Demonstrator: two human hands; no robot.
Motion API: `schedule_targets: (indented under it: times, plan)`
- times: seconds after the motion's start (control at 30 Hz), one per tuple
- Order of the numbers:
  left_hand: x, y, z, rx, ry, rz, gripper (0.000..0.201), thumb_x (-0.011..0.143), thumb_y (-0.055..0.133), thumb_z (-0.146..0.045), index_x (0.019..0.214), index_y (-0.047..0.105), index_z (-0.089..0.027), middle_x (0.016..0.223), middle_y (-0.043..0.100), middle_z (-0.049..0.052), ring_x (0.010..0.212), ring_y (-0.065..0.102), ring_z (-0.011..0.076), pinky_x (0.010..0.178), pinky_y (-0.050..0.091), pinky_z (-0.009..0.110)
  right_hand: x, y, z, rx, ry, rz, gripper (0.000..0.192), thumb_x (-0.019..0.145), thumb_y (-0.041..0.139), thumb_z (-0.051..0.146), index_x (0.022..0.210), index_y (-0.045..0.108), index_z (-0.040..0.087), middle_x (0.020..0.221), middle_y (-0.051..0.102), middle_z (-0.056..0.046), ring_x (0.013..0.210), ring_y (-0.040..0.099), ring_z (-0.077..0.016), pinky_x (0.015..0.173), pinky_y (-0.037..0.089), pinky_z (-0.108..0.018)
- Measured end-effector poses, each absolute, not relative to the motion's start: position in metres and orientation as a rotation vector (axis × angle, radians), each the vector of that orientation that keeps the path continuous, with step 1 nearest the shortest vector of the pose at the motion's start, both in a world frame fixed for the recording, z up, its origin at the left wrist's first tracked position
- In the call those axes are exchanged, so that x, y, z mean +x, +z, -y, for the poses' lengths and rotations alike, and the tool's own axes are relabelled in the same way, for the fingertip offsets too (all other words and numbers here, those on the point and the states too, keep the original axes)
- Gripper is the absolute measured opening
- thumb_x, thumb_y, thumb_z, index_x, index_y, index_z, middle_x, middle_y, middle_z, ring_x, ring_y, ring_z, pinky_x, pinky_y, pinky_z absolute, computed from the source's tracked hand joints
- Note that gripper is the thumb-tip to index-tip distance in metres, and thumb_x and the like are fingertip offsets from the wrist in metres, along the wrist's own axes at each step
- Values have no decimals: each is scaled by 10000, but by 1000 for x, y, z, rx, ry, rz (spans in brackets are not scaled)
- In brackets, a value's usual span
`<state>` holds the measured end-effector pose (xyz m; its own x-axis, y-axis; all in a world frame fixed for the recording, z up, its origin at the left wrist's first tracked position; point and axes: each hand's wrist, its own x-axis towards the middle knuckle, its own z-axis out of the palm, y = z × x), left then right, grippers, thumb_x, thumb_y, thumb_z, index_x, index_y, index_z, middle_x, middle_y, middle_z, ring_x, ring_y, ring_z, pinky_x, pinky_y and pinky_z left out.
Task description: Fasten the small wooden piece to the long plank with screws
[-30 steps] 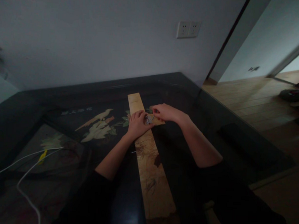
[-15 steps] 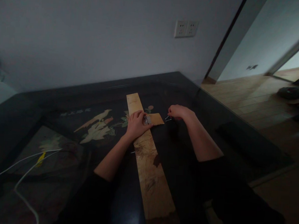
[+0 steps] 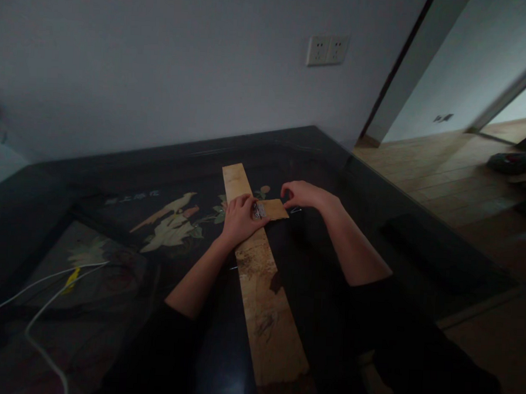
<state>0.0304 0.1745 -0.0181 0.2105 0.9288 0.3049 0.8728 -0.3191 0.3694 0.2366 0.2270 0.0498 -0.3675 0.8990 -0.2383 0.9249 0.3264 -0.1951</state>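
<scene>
Head view: left hand [image 3: 239, 219] presses flat on long wooden plank [image 3: 266, 303], fingertips pinning small metal piece [image 3: 259, 210] against short wood block [image 3: 274, 209] lying across plank on dark table [image 3: 114, 171]. Right hand [image 3: 305, 195] hovers at block's far end, fingers curled; holding anything, cannot tell. Step judged: fastening block to plank. Next calls for steady alignment.
</scene>
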Motion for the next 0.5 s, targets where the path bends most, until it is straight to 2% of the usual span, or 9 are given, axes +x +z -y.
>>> schedule_targets:
  times: [0.1,0.2,0.33,0.5]
  plan:
    - [30,-19,-175,2360,733,-1752,571,718,688,-493,1196,556,-210,1319,504,118,1235,437,314,1051,354,445,224,41,-225,1495,-470,-2698,645,650,775,241,1249,544,174,1232,581,-111,1100,556,-246,885,429,-308]
    - [30,-19,-176,2363,726,-1758,555,717,690,-486,1182,563,-212,1315,507,118,1232,441,316,1049,356,444,214,30,-223,1411,-464,-2760,795,600,809,288,1313,486,151,1311,509,-138,1167,500,-285,945,401,-351]
    - [30,-19,-176,2366,715,-1757,555,710,699,-473,1181,565,-212,1320,503,117,1239,437,317,1053,356,442,208,21,-225,1399,-492,-2760,834,569,820,291,1319,483,156,1323,485,-136,1179,473,-305,922,417,-367]
    - [29,-19,-177,2349,751,-1719,673,707,706,-473,1282,500,-192,1306,513,125,1233,453,301,1060,352,438,207,22,-223,1412,-437,-2753,742,578,811,347,1246,554,151,1291,482,-139,1140,473,-320,894,431,-386]
